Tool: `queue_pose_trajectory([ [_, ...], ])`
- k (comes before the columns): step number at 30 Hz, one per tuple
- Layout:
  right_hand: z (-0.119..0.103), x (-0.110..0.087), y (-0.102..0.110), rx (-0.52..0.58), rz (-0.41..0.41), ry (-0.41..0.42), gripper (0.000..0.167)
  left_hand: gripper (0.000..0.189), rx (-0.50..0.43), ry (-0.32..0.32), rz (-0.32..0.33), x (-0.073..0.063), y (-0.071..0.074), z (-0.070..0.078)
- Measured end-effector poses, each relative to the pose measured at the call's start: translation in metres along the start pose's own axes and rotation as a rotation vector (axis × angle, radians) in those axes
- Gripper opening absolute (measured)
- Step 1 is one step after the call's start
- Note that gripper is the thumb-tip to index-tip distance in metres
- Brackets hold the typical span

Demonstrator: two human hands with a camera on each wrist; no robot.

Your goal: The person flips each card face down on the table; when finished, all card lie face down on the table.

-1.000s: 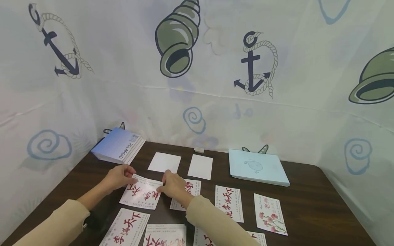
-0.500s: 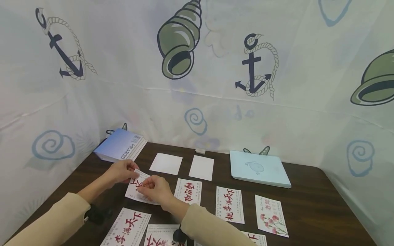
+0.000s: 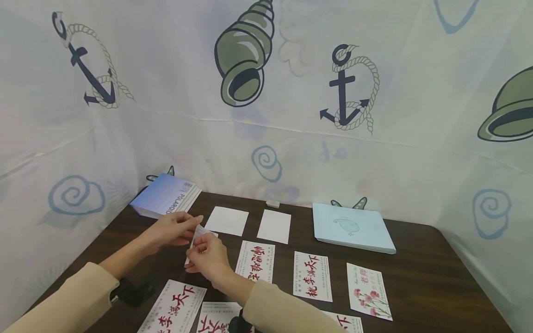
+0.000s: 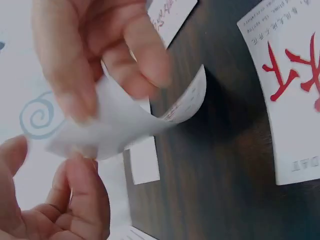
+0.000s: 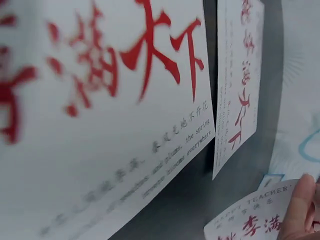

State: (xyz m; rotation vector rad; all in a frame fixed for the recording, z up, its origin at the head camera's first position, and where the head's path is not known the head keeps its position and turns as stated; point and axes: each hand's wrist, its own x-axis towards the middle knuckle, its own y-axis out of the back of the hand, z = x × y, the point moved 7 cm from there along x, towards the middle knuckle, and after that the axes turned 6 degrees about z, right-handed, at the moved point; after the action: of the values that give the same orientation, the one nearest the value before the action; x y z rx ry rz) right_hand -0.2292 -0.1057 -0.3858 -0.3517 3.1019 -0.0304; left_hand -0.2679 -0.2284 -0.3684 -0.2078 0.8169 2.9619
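Note:
My right hand [image 3: 209,259] pinches a greeting card [image 4: 125,127] between its thumb and fingers, above the table. The card is bent in a curve, white back showing in the left wrist view and red Chinese lettering on its other face. In that view my left hand [image 4: 70,205] is at the card's edge: a fingertip meets the edge while the index finger stands apart. A thumb [image 5: 300,207] lies on the card's printed face in the right wrist view. Most of the card is hidden behind the right hand in the head view.
Several printed cards lie on the dark table [image 3: 429,277], including a red-lettered card [image 3: 312,277] and a flower card [image 3: 368,291]. Behind are two blank white cards [image 3: 227,221], a POLAROID-labelled stack [image 3: 162,196], a light-blue booklet [image 3: 354,226] and a small white block [image 3: 272,203]. A patterned curtain [image 3: 300,106] encloses the table.
The card went from flat and face-up between both hands to lifted and bent. My right hand moved left across it. My left hand moved slightly right, its fingers spreading from the corner it held.

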Motion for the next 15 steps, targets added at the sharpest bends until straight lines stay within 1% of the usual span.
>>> queue_pose_trajectory([
  [2, -0.004, -0.003, 0.005, 0.021, 0.006, 0.021, 0.019, 0.06, -0.06, 0.011, -0.043, -0.001, -0.003, -0.006],
  [3, -0.006, -0.004, 0.008, 0.031, 0.009, 0.034, 0.02, 0.063, -0.074, 0.014, -0.06, -0.002, -0.005, -0.009],
  [5, -0.01, -0.006, 0.013, 0.042, 0.015, 0.059, 0.022, 0.067, -0.08, 0.013, -0.088, -0.003, -0.009, -0.018],
  [7, -0.011, -0.008, 0.018, 0.044, 0.024, 0.078, 0.024, 0.07, -0.072, 0.021, -0.095, -0.004, -0.012, -0.027],
  [8, -0.011, -0.008, 0.02, 0.048, 0.033, 0.083, 0.025, 0.072, -0.058, 0.026, -0.084, -0.005, -0.012, -0.031],
  [10, -0.007, -0.007, 0.026, 0.055, 0.058, 0.076, 0.027, 0.073, -0.019, 0.03, -0.033, -0.005, -0.011, -0.038],
  [12, -0.001, -0.006, 0.032, 0.052, 0.09, 0.058, 0.028, 0.072, 0.034, 0.03, 0.041, -0.005, -0.008, -0.043],
  [15, 0.012, -0.003, 0.042, 0.025, 0.14, 0.014, 0.03, 0.067, 0.145, 0.025, 0.145, -0.004, -0.003, -0.05],
])
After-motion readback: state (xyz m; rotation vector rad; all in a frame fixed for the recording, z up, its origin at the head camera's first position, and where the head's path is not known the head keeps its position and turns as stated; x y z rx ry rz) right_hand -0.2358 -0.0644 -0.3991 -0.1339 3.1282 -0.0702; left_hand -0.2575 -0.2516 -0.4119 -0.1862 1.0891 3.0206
